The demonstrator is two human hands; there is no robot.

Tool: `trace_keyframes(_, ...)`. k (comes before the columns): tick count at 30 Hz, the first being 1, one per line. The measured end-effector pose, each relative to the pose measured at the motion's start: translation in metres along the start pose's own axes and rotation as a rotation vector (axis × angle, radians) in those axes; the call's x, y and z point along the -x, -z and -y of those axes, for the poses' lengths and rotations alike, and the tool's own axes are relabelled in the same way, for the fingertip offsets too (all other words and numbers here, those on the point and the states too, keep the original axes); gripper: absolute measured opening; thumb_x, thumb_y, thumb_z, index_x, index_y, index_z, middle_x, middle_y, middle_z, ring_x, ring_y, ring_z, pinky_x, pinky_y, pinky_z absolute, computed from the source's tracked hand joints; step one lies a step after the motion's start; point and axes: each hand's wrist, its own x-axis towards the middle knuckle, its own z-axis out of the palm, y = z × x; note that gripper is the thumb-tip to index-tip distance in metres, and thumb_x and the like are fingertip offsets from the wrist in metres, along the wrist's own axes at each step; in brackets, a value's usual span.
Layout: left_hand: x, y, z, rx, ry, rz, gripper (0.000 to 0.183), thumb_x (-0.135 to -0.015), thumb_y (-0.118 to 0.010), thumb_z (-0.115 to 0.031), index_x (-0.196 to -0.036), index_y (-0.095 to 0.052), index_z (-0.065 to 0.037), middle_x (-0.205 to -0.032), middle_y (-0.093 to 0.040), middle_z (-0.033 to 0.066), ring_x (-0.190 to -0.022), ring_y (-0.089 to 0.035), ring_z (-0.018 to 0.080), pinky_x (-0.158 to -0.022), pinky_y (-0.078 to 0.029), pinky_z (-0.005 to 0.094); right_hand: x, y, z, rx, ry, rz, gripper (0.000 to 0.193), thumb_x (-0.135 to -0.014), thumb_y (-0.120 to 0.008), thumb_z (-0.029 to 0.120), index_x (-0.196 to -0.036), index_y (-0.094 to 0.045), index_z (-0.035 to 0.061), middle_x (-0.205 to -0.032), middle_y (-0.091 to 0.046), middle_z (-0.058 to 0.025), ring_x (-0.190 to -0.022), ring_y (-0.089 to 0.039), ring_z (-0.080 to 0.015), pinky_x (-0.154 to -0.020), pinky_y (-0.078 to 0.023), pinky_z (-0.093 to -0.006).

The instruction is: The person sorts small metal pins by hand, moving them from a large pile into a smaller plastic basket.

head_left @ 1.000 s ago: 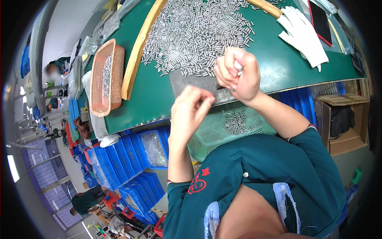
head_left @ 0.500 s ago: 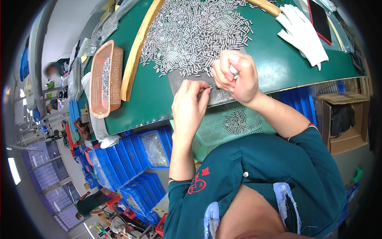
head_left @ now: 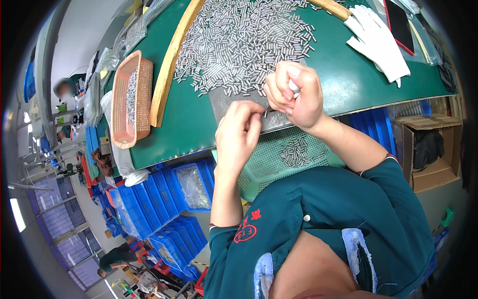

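Steel pins lie heaped on the green table. Since a second ago the left hand has dropped toward the table edge, fingers pinched, contents unclear. Right hand remains closed around a small pale object; sorting appears ongoing above the green mesh tray.

Green table carries metal pins, white gloves, orange basket.
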Motion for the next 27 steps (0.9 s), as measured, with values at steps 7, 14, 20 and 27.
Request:
trace_keyframes(7,0.0044,-0.0049,-0.0012,-0.322,-0.062,-0.075,0.016,-0.069,-0.066,-0.015,-0.079,-0.055,-0.008,-0.074,-0.052,0.0039,-0.068,-0.054,0.0196,-0.062,-0.039,0.0319,-0.0004,-0.0007,0.0002,-0.017,-0.011,0.015,0.032,-0.084,-0.032,0.021,-0.057,-0.035,0.0038,-0.047,-0.034,-0.0013,-0.039,-0.027,-0.0052,-0.036,-0.024,-0.0201)
trace_keyframes(14,0.0031,-0.0046,0.0011,-0.138,0.016,-0.04,0.013,-0.07,-0.064,-0.011,-0.079,-0.057,-0.007,-0.074,-0.053,0.0045,-0.066,-0.054,0.0208,-0.062,-0.041,0.0322,-0.0009,-0.001,0.0004,-0.001,-0.036,0.016,0.032,-0.084,-0.033,0.021,-0.057,-0.036,0.004,-0.047,-0.034,-0.001,-0.038,-0.027,-0.0052,-0.035,-0.023,-0.0203)
trace_keyframes(20,0.0016,-0.0024,-0.0008,-0.081,0.074,-0.008,0.011,-0.071,-0.064,-0.011,-0.079,-0.058,-0.005,-0.072,-0.054,0.0053,-0.058,-0.051,0.0191,-0.055,-0.041,0.0315,-0.0003,-0.0006,0.002,-0.015,-0.021,0.016,0.032,-0.083,-0.033,0.021,-0.057,-0.036,0.0042,-0.046,-0.033,-0.0007,-0.038,-0.026,-0.0049,-0.035,-0.023,-0.02)
trace_keyframes(27,0.0015,-0.0035,0.0019,-0.042,0.118,0.001,0.011,-0.071,-0.064,-0.011,-0.077,-0.058,-0.004,-0.069,-0.053,0.0053,-0.052,-0.046,0.0172,-0.052,-0.039,0.0303,0.0001,0.0007,0.001,-0.046,-0.019,0.022,0.032,-0.083,-0.033,0.021,-0.056,-0.035,0.0044,-0.047,-0.033,-0.0006,-0.038,-0.025,-0.0049,-0.035,-0.022,-0.0202)
